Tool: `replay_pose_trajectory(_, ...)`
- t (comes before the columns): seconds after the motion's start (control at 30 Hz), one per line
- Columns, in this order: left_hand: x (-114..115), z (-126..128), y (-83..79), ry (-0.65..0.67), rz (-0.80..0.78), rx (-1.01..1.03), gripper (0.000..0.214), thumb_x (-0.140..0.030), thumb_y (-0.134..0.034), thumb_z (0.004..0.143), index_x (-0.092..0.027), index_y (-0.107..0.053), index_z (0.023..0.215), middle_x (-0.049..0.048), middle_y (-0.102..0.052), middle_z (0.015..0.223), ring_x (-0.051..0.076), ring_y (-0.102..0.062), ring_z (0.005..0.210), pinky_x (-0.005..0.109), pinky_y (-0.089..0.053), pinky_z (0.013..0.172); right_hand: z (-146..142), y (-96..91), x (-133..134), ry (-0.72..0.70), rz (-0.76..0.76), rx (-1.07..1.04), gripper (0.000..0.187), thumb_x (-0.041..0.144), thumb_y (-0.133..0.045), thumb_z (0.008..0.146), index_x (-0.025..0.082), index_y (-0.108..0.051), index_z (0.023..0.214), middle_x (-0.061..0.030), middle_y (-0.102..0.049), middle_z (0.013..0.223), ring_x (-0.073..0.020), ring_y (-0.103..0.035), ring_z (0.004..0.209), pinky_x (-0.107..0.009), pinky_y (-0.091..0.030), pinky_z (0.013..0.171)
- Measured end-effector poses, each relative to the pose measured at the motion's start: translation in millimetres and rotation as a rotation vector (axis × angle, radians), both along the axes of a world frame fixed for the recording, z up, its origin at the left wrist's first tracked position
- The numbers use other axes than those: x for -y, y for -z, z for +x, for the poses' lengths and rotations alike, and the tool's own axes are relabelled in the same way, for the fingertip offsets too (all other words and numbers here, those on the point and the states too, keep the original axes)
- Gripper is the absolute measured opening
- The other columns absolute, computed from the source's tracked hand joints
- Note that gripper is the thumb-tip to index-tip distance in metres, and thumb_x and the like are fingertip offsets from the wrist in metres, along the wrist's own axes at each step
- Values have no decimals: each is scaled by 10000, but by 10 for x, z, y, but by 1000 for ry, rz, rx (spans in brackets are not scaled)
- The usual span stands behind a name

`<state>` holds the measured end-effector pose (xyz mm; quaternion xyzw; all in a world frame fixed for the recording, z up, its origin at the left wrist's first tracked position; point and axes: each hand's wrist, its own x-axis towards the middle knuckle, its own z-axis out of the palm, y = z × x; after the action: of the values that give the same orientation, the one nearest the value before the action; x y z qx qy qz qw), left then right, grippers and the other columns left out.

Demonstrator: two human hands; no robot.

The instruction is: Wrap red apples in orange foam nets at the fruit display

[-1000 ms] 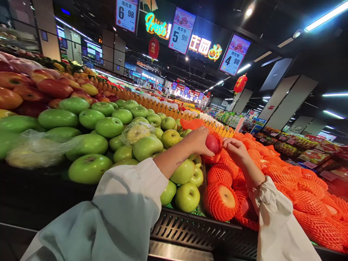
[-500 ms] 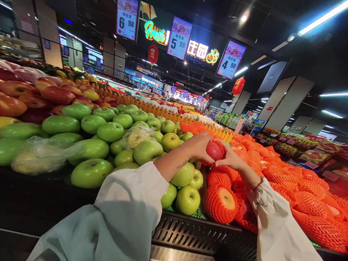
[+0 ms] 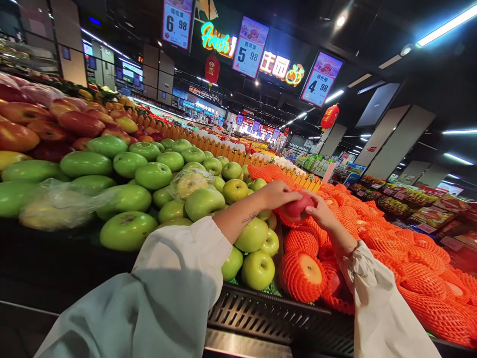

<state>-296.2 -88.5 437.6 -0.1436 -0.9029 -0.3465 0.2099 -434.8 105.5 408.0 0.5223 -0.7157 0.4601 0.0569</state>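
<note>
A red apple (image 3: 298, 209) is held above the front of the netted fruit pile, with orange foam netting (image 3: 283, 219) around its lower left side. My left hand (image 3: 278, 195) grips it from the left, fingertips over its top. On the other side, my right hand (image 3: 321, 211) is closed on the apple, with the thumb against its front and fingers behind. Parts of the fingers are hidden by the fruit. Just below lie an apple in an orange foam net (image 3: 310, 271) and several other netted ones. Green apples (image 3: 258, 269) sit beneath my left forearm.
A black slotted display edge (image 3: 268, 315) runs along the front. Larger green apples (image 3: 128, 231) and bagged fruit (image 3: 61, 204) fill the left side, red apples (image 3: 80, 127) behind them. Orange-netted fruit (image 3: 425, 276) covers the right. A low yellow picket fence (image 3: 298, 176) stands behind.
The apple has turned slightly and shows more of its red surface between my hands. My left fingers have shifted over its top, and the right hand has moved a little to the right.
</note>
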Motion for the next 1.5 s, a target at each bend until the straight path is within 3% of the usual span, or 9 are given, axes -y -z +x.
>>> replay_pose_trajectory(0.2, 14, -49, 21, 4, 76, 26, 435, -482, -512, 870, -176, -521, 561, -19, -376, 562, 126, -389, 594, 323, -253, 595, 274, -34, 77, -75, 29, 153, 650, 717, -630, 822, 309, -546, 1322, -78, -570, 1455, -318, -536, 1356, -525, -455, 1153)
replay_pose_trajectory(0.43, -28, -34, 12, -71, 115, -61, 336, -496, -720, 782, -161, -706, 783, 55, -702, 803, 203, -631, 825, 340, -473, 767, 298, -29, 94, -50, 38, -59, 845, 512, -955, 527, 274, -517, 1209, -96, -625, 1303, -333, -606, 1252, -527, -472, 1141)
replay_pose_trajectory(0.6, -28, 7, -45, -199, 269, -299, 77, -181, -639, 829, -154, -706, 851, 66, -760, 933, 160, -663, 827, 321, -517, 849, 358, -65, 72, 46, -181, -156, 898, 627, -934, 502, 285, -486, 1202, -105, -588, 1300, -343, -584, 1258, -521, -471, 1125)
replay_pose_trajectory(0.73, 27, -26, -15, -180, 158, -299, 393, -95, -673, 726, -121, -609, 1114, 80, -719, 1026, 158, -629, 826, 303, -510, 794, 372, -78, 51, 115, -242, -221, 919, 733, -889, 490, 302, -473, 1187, -101, -565, 1283, -353, -568, 1251, -526, -460, 1122)
replay_pose_trajectory(0.87, 41, -32, 6, -228, 5, -148, 57, -192, -614, 790, -177, -565, 816, 50, -666, 836, 187, -577, 767, 339, -440, 729, 315, -81, 38, 152, -336, -157, 942, 786, -854, 480, 317, -440, 1185, -93, -525, 1303, -345, -569, 1225, -526, -483, 1094)
replay_pose_trajectory(1.0, -4, 47, -58, -314, 56, -319, 130, -221, -468, 904, -216, -410, 788, 39, -587, 818, 184, -502, 769, 351, -390, 741, 284, -83, 38, 120, -225, -107, 888, 711, -897, 483, 300, -485, 1154, -89, -559, 1265, -338, -581, 1200, -516, -485, 1095)
replay_pose_trajectory(1.1, -34, 79, -85, -103, 32, -436, 158, -152, -448, 898, -226, -350, 798, 28, -528, 862, 168, -471, 814, 324, -385, 786, 292, -86, 41, 122, -120, -81, 866, 639, -920, 504, 286, -497, 1172, -91, -572, 1266, -338, -588, 1200, -526, -470, 1113)
replay_pose_trajectory(1.37, -50, 38, -41, -108, -3, -233, 431, -356, -471, 992, -216, -298, 623, -33, -325, 610, 140, -323, 618, 338, -214, 634, 259, -52, 16, 183, -182, -216, 810, 539, -941, 552, 272, -521, 1191, -104, -601, 1272, -328, -598, 1211, -524, -483, 1102)
replay_pose_trajectory(1.5, -29, 24, -10, -147, 48, -196, 288, -361, -609, 921, -202, -435, 755, -11, -541, 777, 147, -471, 731, 304, -327, 705, 250, -55, -2, 216, -180, -337, 811, 549, -942, 550, 259, -541, 1192, -108, -627, 1248, -334, -606, 1196, -542, -475, 1107)
